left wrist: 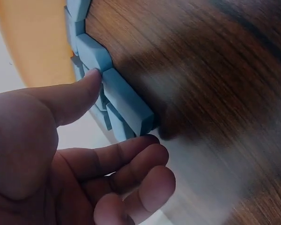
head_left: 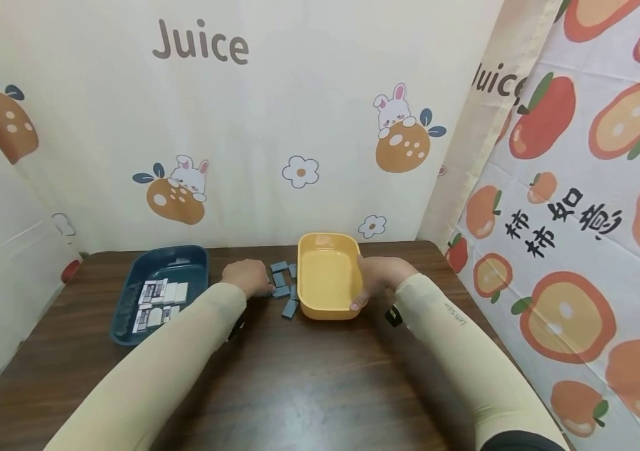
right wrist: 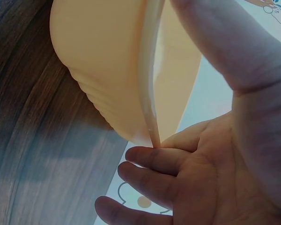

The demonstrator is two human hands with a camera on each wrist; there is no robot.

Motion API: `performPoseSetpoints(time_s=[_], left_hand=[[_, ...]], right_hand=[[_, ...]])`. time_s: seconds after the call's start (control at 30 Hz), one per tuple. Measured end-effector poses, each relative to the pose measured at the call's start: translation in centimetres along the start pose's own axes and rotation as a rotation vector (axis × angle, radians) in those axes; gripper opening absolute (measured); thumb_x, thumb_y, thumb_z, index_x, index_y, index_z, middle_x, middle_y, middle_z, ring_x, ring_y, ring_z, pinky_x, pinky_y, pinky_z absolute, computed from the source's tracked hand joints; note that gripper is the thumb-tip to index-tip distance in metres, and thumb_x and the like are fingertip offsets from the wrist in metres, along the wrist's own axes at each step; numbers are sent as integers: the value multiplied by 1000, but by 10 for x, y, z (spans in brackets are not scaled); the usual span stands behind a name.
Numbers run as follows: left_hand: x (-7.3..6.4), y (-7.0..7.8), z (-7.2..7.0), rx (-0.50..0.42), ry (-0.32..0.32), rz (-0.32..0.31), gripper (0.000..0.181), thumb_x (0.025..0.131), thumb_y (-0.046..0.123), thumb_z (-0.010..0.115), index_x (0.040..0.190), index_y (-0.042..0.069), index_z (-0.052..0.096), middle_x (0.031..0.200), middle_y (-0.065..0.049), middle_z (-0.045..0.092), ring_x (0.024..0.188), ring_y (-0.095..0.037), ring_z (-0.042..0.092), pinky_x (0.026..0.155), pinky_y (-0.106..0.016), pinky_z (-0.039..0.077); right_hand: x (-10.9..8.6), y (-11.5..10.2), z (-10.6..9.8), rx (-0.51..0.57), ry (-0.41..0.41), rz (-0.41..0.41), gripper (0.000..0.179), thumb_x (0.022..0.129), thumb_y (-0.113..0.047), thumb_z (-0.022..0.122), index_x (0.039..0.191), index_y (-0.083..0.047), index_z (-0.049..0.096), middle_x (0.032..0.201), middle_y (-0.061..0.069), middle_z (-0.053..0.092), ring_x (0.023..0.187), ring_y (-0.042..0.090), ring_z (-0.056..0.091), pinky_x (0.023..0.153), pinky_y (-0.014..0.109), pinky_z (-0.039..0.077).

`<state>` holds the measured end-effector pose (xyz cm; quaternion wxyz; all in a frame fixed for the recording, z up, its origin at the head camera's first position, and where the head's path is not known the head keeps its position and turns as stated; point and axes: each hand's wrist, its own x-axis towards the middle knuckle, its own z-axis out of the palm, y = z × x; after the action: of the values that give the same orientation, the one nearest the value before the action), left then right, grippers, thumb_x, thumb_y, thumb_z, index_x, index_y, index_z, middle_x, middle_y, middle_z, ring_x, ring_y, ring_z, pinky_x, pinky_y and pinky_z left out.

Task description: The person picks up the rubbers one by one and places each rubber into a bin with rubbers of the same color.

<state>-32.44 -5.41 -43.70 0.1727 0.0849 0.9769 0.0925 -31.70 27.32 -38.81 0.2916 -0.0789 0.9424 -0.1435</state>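
Note:
My left hand [head_left: 245, 277] is at a cluster of small blue rectangular blocks [head_left: 278, 279] on the table. In the left wrist view, the thumb and index finger pinch one blue block [left wrist: 126, 101] by its two ends, while the other fingers curl loosely below. More blocks [left wrist: 92, 50] lie against and behind it. To their right stands a yellow plastic bin [head_left: 328, 275] with nothing inside. My right hand [head_left: 377, 279] holds the bin's right side, thumb and fingers spread along the rim [right wrist: 147, 93].
A dark blue tray [head_left: 124, 316] stands at the left, with white printed pieces [head_left: 159, 302] grouped inside. The brown wooden table [head_left: 297, 382] runs back to a printed curtain [head_left: 252, 125]. Another fruit-patterned curtain [head_left: 562, 207] hangs along the right.

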Motion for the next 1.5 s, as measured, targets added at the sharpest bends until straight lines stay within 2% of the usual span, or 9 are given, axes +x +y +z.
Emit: performPoseSetpoints(time_s=[0.13,0.4,0.53,0.7,0.83,1.0,1.2,1.33,1.5], left_hand=[[3,-3,-2,-16,-23,-5,38,104,43,82,80,13,85,63,5,58,70,-17,60,65,-34,52],[2,0,-7,-29,-71,-3,29,99,28,79,73,16,73,65,3,52,66,-18,53,61,-33,46],[0,2,-5,-18,-58,18,16,97,26,82,91,11,78,78,-1,65,73,-20,59,65,-35,53],[4,0,-2,4,-29,36,23,91,25,90,104,10,79,92,-4,75,80,-22,65,69,-39,58],[4,0,-8,4,20,55,18,89,23,89,93,11,76,82,-3,69,73,-21,60,61,-36,53],[3,3,-20,-68,125,109,19,89,18,84,79,12,69,73,-2,61,66,-21,57,55,-34,48],[10,17,-29,-102,213,150,22,92,22,82,81,14,65,82,-5,63,72,-24,60,60,-36,49],[18,30,-29,-87,268,237,25,95,31,83,84,15,67,91,-4,64,81,-24,59,66,-37,49],[31,50,-26,-53,288,355,31,99,37,82,80,16,69,90,-4,63,81,-22,56,68,-34,46]], right_hand=[[3,0,-1,-3,-4,-6,169,65,-53,112,179,6,2,186,27,28,171,42,34,141,57,30],[2,1,-1,-28,10,-34,166,64,-52,112,178,9,7,182,28,37,168,43,39,140,57,32],[2,1,0,-28,15,-31,164,64,-53,112,178,7,11,182,27,38,168,42,40,140,57,32],[2,2,1,12,9,-24,166,62,-49,114,179,6,10,179,26,42,164,40,44,140,56,33],[2,0,1,33,7,-21,167,63,-47,114,179,7,6,182,27,37,166,41,40,141,56,30],[0,-2,-1,52,-18,12,168,65,-45,113,179,5,1,187,26,26,172,41,31,143,56,26],[1,0,-2,27,-9,23,170,64,-50,113,180,4,1,188,25,22,174,41,27,143,56,24],[2,2,0,91,-17,37,172,63,-45,113,180,0,-4,190,24,12,176,40,19,142,56,27],[2,3,2,133,-23,51,173,62,-43,114,181,-2,-6,191,21,8,177,38,17,139,56,35]])
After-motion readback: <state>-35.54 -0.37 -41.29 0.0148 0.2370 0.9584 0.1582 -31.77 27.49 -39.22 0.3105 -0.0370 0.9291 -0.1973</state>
